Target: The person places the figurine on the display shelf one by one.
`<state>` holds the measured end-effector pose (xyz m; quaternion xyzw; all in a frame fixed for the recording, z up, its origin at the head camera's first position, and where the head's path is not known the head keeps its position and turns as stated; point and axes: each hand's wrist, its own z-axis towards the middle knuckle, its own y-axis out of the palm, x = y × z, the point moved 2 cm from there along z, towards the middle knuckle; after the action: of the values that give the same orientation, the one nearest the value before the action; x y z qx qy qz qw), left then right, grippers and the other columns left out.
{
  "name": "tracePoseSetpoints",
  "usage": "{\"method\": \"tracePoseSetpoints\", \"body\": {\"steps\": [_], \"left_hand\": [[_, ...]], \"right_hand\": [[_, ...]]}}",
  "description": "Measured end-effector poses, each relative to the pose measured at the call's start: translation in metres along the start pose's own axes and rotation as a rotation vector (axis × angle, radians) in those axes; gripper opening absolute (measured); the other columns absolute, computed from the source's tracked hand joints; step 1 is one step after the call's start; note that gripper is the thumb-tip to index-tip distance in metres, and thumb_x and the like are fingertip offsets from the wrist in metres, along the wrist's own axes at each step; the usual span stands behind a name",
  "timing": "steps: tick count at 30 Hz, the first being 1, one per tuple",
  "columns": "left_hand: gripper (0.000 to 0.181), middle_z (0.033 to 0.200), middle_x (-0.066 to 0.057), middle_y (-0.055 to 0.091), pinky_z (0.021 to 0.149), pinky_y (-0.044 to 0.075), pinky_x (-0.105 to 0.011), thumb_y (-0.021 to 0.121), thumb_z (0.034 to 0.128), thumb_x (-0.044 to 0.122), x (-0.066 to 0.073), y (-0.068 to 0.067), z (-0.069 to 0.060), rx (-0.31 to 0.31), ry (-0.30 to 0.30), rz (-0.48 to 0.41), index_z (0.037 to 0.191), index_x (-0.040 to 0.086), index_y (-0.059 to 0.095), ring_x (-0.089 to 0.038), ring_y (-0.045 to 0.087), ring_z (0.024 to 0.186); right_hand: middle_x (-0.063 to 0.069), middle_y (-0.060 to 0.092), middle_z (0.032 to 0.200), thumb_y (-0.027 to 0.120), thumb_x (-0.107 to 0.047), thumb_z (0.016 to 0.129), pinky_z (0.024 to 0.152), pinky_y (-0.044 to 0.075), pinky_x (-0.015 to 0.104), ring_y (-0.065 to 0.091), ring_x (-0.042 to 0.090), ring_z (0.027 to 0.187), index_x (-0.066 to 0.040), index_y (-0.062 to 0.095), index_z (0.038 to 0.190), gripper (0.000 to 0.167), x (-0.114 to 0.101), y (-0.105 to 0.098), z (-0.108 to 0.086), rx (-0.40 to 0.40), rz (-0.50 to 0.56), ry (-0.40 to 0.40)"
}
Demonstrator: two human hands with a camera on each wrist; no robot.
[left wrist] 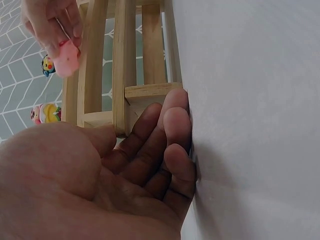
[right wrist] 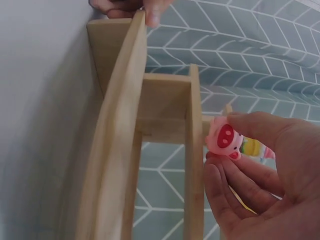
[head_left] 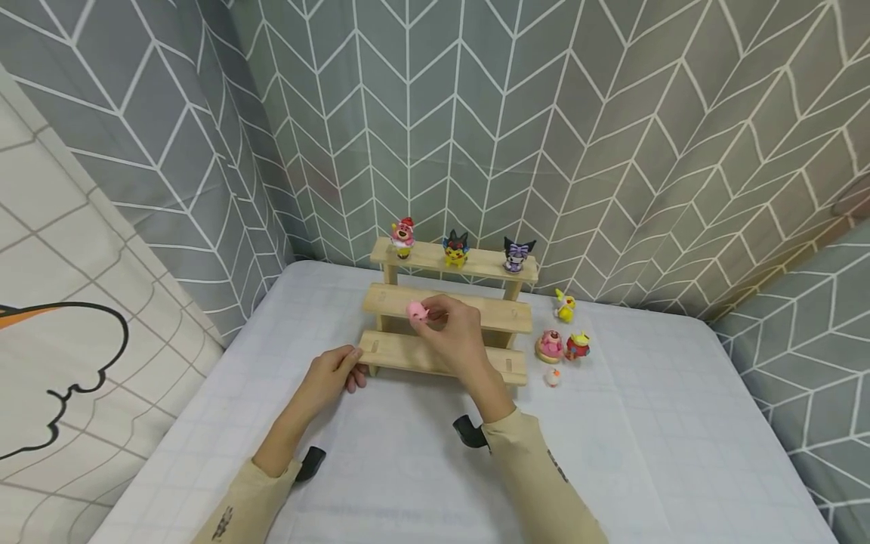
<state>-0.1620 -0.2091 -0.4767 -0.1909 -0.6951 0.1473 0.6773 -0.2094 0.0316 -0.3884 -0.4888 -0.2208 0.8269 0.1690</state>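
Note:
Between the thumb and fingers of my right hand is a small pink pig figurine, held above the middle step of a three-step wooden display stand. The right wrist view shows the pig's darker pink snout facing the camera. My left hand grips the left end of the lowest step, its thumb on top. In the left wrist view, its curled fingers lie by the end of the step, near the tablecloth. On the top step stand a pink bear figurine, a yellow figurine with dark ears and a purple-and-black figurine.
Right of the stand sit a yellow figurine, a pink figurine on a round base, a red-and-green figurine and a small white one. A patterned curtain hangs behind the white-covered table.

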Motion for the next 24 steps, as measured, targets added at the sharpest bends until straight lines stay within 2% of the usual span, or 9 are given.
{"method": "tracePoseSetpoints", "body": {"steps": [10,21,24], "left_hand": [[0.042,0.077,-0.009,0.073,0.062,0.049,-0.024,0.047,0.1147,0.031,-0.002,-0.001,-0.001,-0.006,0.007,0.003,0.096,-0.001,0.067,-0.018,0.063,0.064],[0.042,0.075,-0.007,0.072,0.061,0.05,-0.025,0.046,0.1148,0.031,-0.003,0.001,0.001,-0.005,0.013,0.012,0.096,-0.001,0.067,-0.017,0.063,0.063],[0.042,0.075,-0.007,0.072,0.061,0.049,-0.025,0.047,0.1148,0.031,-0.003,0.001,0.001,-0.004,0.009,0.008,0.096,-0.001,0.067,-0.017,0.063,0.063]], "right_hand": [[0.01,0.078,0.089,0.086,-0.018,0.09,0.076,0.06,0.034,0.073,0.022,0.082,-0.002,0.077,0.105,0.023,-0.009,0.022,0.011,0.054,-0.035,0.004],[0.007,0.076,0.088,0.091,-0.022,0.085,0.071,0.055,0.027,0.07,0.018,0.08,-0.005,0.077,0.103,0.029,-0.003,0.038,0.019,0.137,-0.041,0.068],[0.006,0.074,0.087,0.092,-0.026,0.084,0.069,0.052,0.024,0.067,0.016,0.078,-0.004,0.076,0.104,0.033,-0.003,0.041,0.02,0.137,-0.039,0.093]]}}
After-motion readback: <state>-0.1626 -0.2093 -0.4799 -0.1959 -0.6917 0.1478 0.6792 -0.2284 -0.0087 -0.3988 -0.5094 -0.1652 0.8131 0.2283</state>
